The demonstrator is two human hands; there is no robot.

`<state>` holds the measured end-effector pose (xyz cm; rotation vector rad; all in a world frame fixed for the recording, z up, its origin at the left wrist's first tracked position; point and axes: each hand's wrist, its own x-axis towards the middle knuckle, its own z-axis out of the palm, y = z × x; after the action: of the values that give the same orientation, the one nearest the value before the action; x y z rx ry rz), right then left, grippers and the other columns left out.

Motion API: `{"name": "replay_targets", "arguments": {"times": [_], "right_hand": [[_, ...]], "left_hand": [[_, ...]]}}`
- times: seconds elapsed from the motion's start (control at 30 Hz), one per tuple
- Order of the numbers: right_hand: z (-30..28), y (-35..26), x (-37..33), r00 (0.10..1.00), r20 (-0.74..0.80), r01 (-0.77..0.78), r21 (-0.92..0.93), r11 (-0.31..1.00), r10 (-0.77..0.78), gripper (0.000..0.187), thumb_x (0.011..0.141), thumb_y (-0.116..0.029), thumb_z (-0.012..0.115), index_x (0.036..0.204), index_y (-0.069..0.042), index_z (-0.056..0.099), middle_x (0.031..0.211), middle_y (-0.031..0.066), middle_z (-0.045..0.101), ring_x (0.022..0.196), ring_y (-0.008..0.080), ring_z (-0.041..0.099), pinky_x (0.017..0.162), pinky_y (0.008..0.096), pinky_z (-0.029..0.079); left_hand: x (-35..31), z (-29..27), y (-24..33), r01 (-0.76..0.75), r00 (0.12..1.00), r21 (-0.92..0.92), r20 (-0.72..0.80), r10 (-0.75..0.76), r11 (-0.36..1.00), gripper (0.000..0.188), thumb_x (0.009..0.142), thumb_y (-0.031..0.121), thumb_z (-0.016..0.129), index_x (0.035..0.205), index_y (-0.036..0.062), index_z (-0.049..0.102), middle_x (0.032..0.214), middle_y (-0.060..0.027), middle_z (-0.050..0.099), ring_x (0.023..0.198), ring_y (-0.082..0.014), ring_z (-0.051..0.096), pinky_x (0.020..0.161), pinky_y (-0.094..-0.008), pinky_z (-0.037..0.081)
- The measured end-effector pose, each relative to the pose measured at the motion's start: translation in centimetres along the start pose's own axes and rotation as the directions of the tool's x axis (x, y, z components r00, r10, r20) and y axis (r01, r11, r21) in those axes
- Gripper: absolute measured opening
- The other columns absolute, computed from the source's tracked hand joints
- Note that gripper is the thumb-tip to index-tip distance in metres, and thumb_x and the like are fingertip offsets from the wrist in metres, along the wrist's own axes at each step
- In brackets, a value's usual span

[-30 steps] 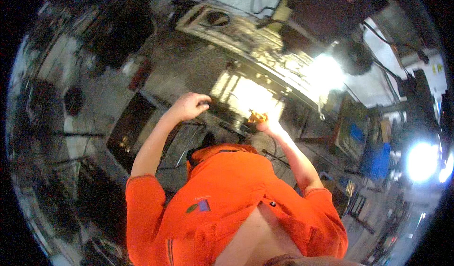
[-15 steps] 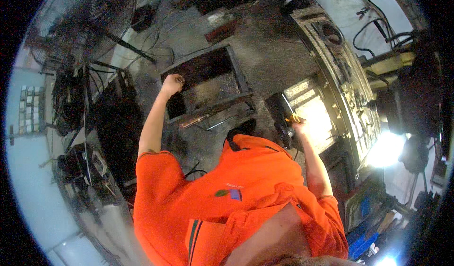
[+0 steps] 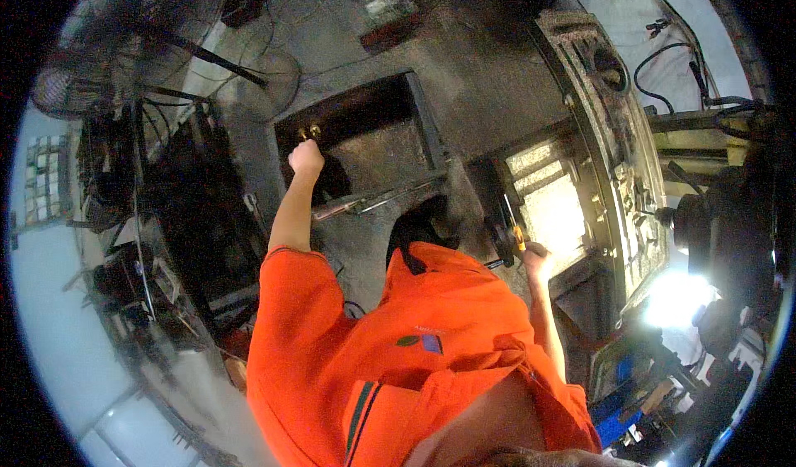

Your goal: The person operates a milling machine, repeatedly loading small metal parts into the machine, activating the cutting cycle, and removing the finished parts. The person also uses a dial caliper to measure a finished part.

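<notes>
Dim workshop; harsh glare lower right; lit panel [image 3: 554,206] washed out; fisheye rim warped, blurred.

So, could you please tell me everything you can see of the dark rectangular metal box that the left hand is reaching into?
The metal box is a dark, open-topped rectangular frame with thick, grimy walls that look like steel. Its inside is shadowed along the far wall and grey and dusty lower down. It sits on the stained workshop floor, ahead of the person. The left hand is at its left end, closed near two small brass-coloured fittings. A thin metal rod lies along its near edge.
</notes>
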<state>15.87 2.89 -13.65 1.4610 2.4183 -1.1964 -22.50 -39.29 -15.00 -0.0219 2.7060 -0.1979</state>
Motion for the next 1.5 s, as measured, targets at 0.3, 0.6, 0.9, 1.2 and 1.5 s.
{"name": "replay_targets", "arguments": {"times": [0.3, 0.6, 0.9, 1.2, 1.5], "right_hand": [[-0.8, 1.4, -1.8, 0.997, 0.061, -0.056, 0.169, 0.984, 0.046, 0.026, 0.066, -0.006, 0.056, 0.089, 0.001, 0.066, 0.08, 0.0098, 0.066, 0.076, 0.016, 0.06, 0.073, 0.0268, 0.046], [-2.5, 1.9, -1.2, 0.998, 0.066, 0.008, 0.245, 0.97, -0.025, 0.024, 0.067, -0.004, 0.057, 0.087, 0.004, 0.066, 0.074, 0.0087, 0.065, 0.069, 0.0148, 0.059, 0.067, 0.0258, 0.046], [-2.4, 3.6, -2.3, 0.992, 0.1, -0.093, 0.217, 0.972, 0.073, 0.022, 0.069, -0.007, 0.057, 0.087, 0.0, 0.067, 0.071, 0.0078, 0.065, 0.063, 0.0114, 0.059, 0.061, 0.0242, 0.047], [-2.7, 3.9, -3.2, 0.988, 0.08, -0.147, 0.204, 0.968, 0.134, 0.023, 0.071, -0.011, 0.057, 0.088, 0.0, 0.067, 0.064, 0.0031, 0.06, 0.057, 0.0088, 0.054, 0.055, 0.023, 0.045], [-3.5, 1.3, -4.5, 0.999, 0.045, -0.031, 0.018, 0.999, 0.03, 0.021, 0.071, -0.012, 0.059, 0.087, -0.001, 0.067, 0.07, 0.0107, 0.065, 0.061, 0.0118, 0.058, 0.059, 0.0257, 0.046]], "left_hand": [[-1.2, 0.2, 1.7, 0.284, 0.945, -0.376, -0.045, -0.324, 0.882, 0.02, 0.074, 0.019, 0.066, 0.084, 0.0017, 0.064, 0.09, -0.0141, 0.065, 0.083, -0.0306, 0.063, 0.072, -0.0393, 0.052], [-0.7, 1.8, 1.3, 0.462, 0.875, -0.5, 0.125, -0.467, 0.732, 0.026, 0.075, 0.021, 0.064, 0.094, 0.0037, 0.062, 0.096, -0.0142, 0.064, 0.085, -0.0294, 0.063, 0.072, -0.0404, 0.051], [-1.4, 0.2, 2.1, 0.317, 0.917, -0.45, -0.08, -0.391, 0.835, 0.026, 0.076, 0.018, 0.063, 0.099, 0.0065, 0.06, 0.095, -0.0119, 0.064, 0.087, -0.0279, 0.062, 0.073, -0.0389, 0.051], [-0.7, 0.4, 1.8, 0.055, 0.997, -0.087, -0.048, -0.06, 0.995, 0.03, 0.077, 0.018, 0.064, 0.1, 0.0028, 0.054, 0.092, -0.0129, 0.062, 0.085, -0.0264, 0.062, 0.07, -0.0393, 0.051], [0.0, -0.3, 2.1, -0.037, 0.997, -0.14, 0.069, 0.047, 0.989, 0.033, 0.07, 0.028, 0.07, 0.09, 0.0051, 0.057, 0.087, -0.0097, 0.063, 0.077, -0.0238, 0.062, 0.064, -0.0386, 0.05]]}}
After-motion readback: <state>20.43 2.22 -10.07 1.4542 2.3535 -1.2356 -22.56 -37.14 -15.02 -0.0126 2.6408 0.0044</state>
